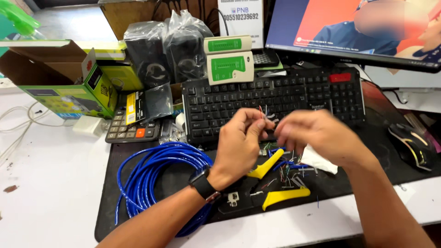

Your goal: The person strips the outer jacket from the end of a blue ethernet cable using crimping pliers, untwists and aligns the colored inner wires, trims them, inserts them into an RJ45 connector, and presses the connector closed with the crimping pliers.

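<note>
Cluttered desk mat, frame centre: left hand [241, 138] and right hand [312, 135] pinch the cable's fanned wires [264, 112] above the keyboard [275, 98]; judged step: ordering wires, trimming with crimper [275, 181] likely follows.

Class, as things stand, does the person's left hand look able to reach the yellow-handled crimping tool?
Probably yes: the yellow-handled crimping tool lies uncovered just below the left hand, though that hand is pinching thin wires.

Your left hand [241, 140] and right hand [317, 135] are raised close together in front of you, fingers curled inward with fingertips pinched toward each other, both forearms angling up from the lower edge, left wrist banded.
</note>
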